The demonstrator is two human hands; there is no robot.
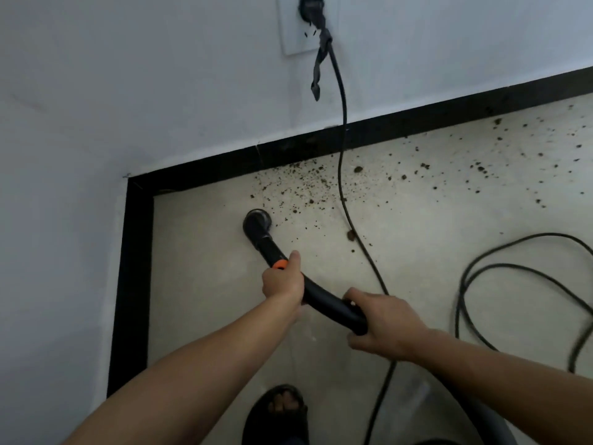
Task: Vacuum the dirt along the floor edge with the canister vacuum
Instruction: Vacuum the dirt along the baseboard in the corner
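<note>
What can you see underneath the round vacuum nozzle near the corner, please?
Only pale floor shows around the nozzle; dirt specks lie just right of it. Whatever sits beneath its mouth is covered.

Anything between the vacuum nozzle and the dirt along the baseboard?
Nearest dirt lies just right of the nozzle, nothing between. The power cord drops from the wall socket and trails across the floor through the patch, so the dirt farther right along the baseboard lies beyond it.

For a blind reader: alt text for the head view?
The left hand and right hand grip a black vacuum wand, its nozzle on the floor beside dirt scattered along the baseboard. A cord hangs from a wall socket.
</note>
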